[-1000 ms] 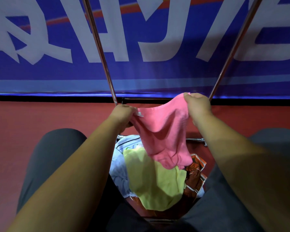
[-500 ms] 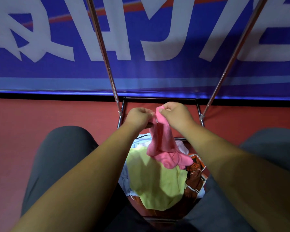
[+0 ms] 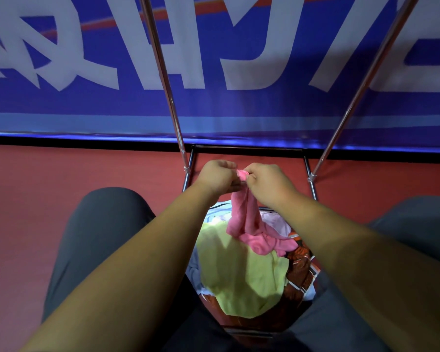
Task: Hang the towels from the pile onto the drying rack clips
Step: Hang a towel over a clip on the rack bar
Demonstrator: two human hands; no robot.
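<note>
A pink towel [image 3: 247, 219] hangs bunched from both my hands, its lower end resting on the pile. My left hand [image 3: 217, 175] and my right hand [image 3: 267, 181] pinch its top edge close together, almost touching. Below lies the pile: a yellow-green towel [image 3: 241, 278] on top, pale blue and white cloth [image 3: 194, 265] at its left, and an orange-patterned cloth [image 3: 300, 265] at the right. Two metal poles of the drying rack [image 3: 165, 80] rise on either side of my hands. No clips are in view.
The rack's low frame bars [image 3: 247, 147] run just beyond my hands. A blue banner with white letters [image 3: 87, 72] stands behind. Red floor [image 3: 48, 186] spreads left and right. My knees in grey trousers [image 3: 99, 237] flank the pile.
My hands have come together, from holding the pink towel spread wide to pinching it bunched at one spot. The towel has dropped lower, onto the pile.
</note>
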